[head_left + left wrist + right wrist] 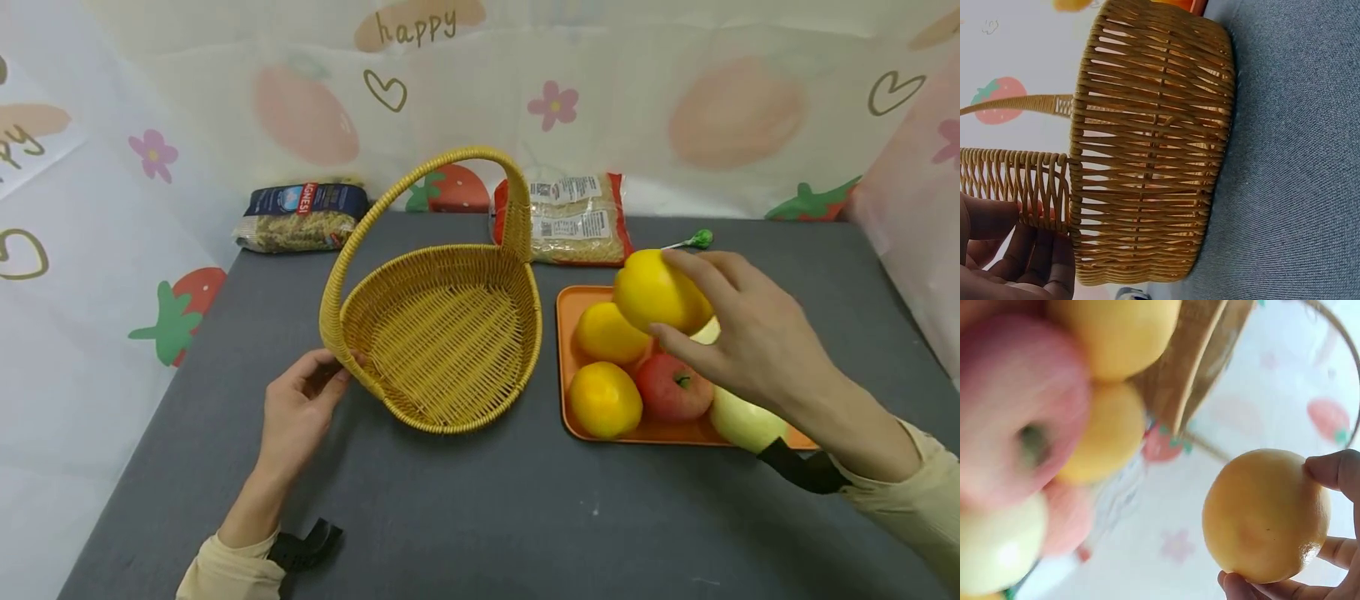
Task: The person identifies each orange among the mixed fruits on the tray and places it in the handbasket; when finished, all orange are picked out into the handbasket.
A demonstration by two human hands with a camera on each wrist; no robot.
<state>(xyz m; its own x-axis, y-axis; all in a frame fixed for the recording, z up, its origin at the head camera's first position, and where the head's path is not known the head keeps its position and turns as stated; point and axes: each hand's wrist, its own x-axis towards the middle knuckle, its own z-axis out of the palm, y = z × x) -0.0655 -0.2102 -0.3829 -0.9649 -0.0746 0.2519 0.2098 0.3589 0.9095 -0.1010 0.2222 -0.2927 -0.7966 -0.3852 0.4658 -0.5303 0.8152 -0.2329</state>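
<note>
A golden wicker basket (pixel 442 350) with a tall arched handle stands on the table, nothing inside it. At its left side my left hand (pixel 300 408) pinches the foot of the handle; the left wrist view shows thumb and fingers (pixel 1035 250) about the woven band. My right hand (pixel 757 333) holds an orange (pixel 660 292) above an orange tray (pixel 588 293), thumb and fingers on opposite sides of the fruit. On the tray lie two more oranges (pixel 605 400), a red apple (pixel 675 388) and a pale green-yellow fruit (pixel 746 418), partly behind my right wrist.
Behind the basket lie a blue pasta bag (pixel 303 217) and a clear bag with red edges (pixel 577 221). A green-wrapped lollipop (pixel 702 239) is beyond the tray. Printed cloth walls (pixel 600 100) border the grey table (pixel 480 517).
</note>
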